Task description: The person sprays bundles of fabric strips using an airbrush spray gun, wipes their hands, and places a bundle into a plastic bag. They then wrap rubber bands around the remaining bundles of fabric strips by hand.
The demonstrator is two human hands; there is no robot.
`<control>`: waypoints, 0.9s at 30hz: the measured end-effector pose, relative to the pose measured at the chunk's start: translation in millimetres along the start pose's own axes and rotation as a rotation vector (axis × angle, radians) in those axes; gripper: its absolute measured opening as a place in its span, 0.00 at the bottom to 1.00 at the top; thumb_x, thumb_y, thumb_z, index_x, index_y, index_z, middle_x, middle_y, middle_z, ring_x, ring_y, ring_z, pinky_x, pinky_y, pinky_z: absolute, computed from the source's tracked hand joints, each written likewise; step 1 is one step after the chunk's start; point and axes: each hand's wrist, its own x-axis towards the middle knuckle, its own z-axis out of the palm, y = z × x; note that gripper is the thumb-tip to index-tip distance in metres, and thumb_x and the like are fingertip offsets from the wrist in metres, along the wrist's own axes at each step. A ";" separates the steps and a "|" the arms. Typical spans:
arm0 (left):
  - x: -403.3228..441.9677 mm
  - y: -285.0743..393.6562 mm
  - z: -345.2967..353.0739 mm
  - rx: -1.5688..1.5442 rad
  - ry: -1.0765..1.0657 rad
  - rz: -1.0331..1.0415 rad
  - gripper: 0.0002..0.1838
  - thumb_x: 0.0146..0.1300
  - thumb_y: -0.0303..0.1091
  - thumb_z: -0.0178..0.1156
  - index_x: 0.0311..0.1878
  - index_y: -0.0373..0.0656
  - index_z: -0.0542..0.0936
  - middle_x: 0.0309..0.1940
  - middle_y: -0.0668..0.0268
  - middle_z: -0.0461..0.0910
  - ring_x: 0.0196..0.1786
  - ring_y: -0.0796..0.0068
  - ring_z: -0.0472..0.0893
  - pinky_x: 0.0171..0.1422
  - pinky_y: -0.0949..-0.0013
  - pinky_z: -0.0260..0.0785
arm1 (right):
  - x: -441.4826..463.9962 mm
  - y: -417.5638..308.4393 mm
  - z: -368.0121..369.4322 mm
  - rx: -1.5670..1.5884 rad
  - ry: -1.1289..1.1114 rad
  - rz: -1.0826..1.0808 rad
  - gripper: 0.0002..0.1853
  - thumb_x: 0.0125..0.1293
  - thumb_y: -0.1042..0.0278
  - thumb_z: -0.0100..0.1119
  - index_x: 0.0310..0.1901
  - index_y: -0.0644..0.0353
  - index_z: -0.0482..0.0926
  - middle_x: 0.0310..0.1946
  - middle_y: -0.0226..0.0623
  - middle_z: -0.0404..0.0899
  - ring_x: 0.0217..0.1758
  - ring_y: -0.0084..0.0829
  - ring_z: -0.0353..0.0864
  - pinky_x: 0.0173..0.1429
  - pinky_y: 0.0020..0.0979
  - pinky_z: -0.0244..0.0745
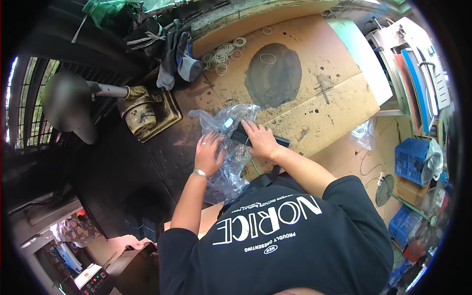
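Across a long black bar-shaped piece (281, 141) lies my right hand (261, 141), its fingers over the far edge, gripping it against the table. A thin pale band seems to cross the piece near my thumb. My left hand (210, 153), with a ring and a bracelet at the wrist, rests on a crumpled clear plastic bag (231, 172), fingers stretched out. The bag spreads under and around both hands. A small white and blue label (228, 123) shows on it, just beyond my left fingertips. What the bag contains is hard to make out.
Stained cardboard (334, 93) covers the table. Pale rubber bands (223, 56) lie in a heap at the back, beside dark gloves (177, 54). A grimy metal machine base (147, 113) stands left. Blue crates (412, 160) and a fan (432, 219) are on the right.
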 end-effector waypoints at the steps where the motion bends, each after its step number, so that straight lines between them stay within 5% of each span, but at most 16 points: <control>1: -7.5 3.5 -7.9 -0.091 0.032 -0.040 0.26 0.50 0.38 0.67 0.54 0.44 0.77 0.57 0.57 0.75 0.66 0.56 0.68 0.70 0.54 0.56 | -0.2 0.0 0.3 0.007 -0.006 0.007 0.56 0.43 0.64 0.71 0.73 0.54 0.47 0.70 0.42 0.57 0.62 0.48 0.69 0.58 0.54 0.70; 2: -18.6 6.9 -21.1 -0.112 -0.016 -0.044 0.36 0.47 0.43 0.70 0.61 0.44 0.72 0.60 0.55 0.72 0.66 0.53 0.67 0.70 0.53 0.55 | 0.0 -0.2 0.3 0.012 -0.012 0.013 0.55 0.44 0.64 0.70 0.73 0.54 0.47 0.71 0.41 0.56 0.63 0.47 0.69 0.58 0.54 0.70; 8: -108.5 27.6 -18.0 0.045 -0.160 -0.133 0.47 0.45 0.47 0.71 0.68 0.44 0.63 0.63 0.53 0.68 0.66 0.52 0.66 0.71 0.51 0.53 | -4.0 -0.9 -3.0 -0.025 -0.024 0.036 0.55 0.47 0.62 0.70 0.74 0.51 0.46 0.70 0.46 0.56 0.63 0.47 0.68 0.60 0.53 0.68; 11: -134.2 21.4 19.1 0.194 -0.146 -0.274 0.42 0.48 0.44 0.69 0.67 0.45 0.64 0.61 0.54 0.69 0.66 0.53 0.66 0.72 0.49 0.51 | -14.0 2.5 -7.3 -0.063 -0.020 0.089 0.54 0.48 0.59 0.71 0.74 0.53 0.46 0.65 0.47 0.60 0.62 0.46 0.69 0.60 0.51 0.68; 12: -135.4 15.0 32.1 0.161 -0.040 -0.288 0.29 0.53 0.38 0.65 0.60 0.45 0.73 0.52 0.55 0.76 0.59 0.55 0.72 0.68 0.52 0.58 | -18.1 6.0 -7.8 -0.068 -0.015 0.112 0.54 0.48 0.58 0.71 0.74 0.54 0.47 0.63 0.47 0.63 0.62 0.46 0.70 0.60 0.50 0.69; 15: -125.7 9.9 54.4 0.028 -0.026 -0.465 0.17 0.55 0.34 0.61 0.50 0.45 0.80 0.39 0.55 0.80 0.46 0.56 0.79 0.56 0.58 0.70 | -25.2 33.9 -2.8 0.108 0.063 0.097 0.51 0.48 0.57 0.70 0.72 0.60 0.52 0.57 0.47 0.69 0.59 0.46 0.72 0.59 0.46 0.70; 16: -108.2 23.1 45.9 -0.010 0.110 -0.437 0.13 0.55 0.33 0.60 0.44 0.42 0.82 0.33 0.53 0.81 0.36 0.53 0.82 0.42 0.58 0.74 | -26.5 48.1 -4.3 0.172 0.122 0.097 0.49 0.47 0.57 0.69 0.69 0.64 0.56 0.51 0.47 0.72 0.55 0.46 0.75 0.59 0.42 0.71; 19: -50.1 49.5 27.1 -0.196 0.179 -0.497 0.15 0.55 0.33 0.60 0.46 0.40 0.81 0.36 0.50 0.81 0.35 0.50 0.82 0.39 0.57 0.74 | -42.4 94.9 -37.0 0.595 0.208 0.200 0.45 0.46 0.58 0.70 0.65 0.66 0.63 0.54 0.48 0.74 0.56 0.40 0.76 0.59 0.38 0.72; 22: 20.9 67.8 29.4 -0.454 0.163 -0.466 0.19 0.56 0.33 0.62 0.51 0.38 0.79 0.35 0.50 0.82 0.30 0.59 0.83 0.36 0.62 0.74 | -77.2 122.5 -103.0 1.227 0.127 0.112 0.38 0.51 0.61 0.69 0.62 0.68 0.67 0.48 0.38 0.77 0.49 0.25 0.76 0.54 0.28 0.73; 25: 97.3 110.4 31.0 -0.831 0.044 -0.460 0.18 0.61 0.30 0.59 0.54 0.36 0.78 0.33 0.56 0.83 0.26 0.73 0.81 0.30 0.70 0.73 | -124.2 139.1 -143.1 1.597 0.072 -0.115 0.37 0.49 0.62 0.66 0.61 0.70 0.67 0.48 0.46 0.78 0.44 0.32 0.81 0.49 0.32 0.78; 27: 130.6 131.7 39.1 -1.007 -0.055 -0.411 0.17 0.64 0.29 0.57 0.55 0.35 0.78 0.32 0.60 0.83 0.24 0.78 0.80 0.27 0.74 0.72 | -155.9 135.1 -157.4 1.810 -0.038 -0.239 0.40 0.45 0.65 0.66 0.63 0.69 0.66 0.51 0.45 0.78 0.49 0.32 0.80 0.56 0.30 0.75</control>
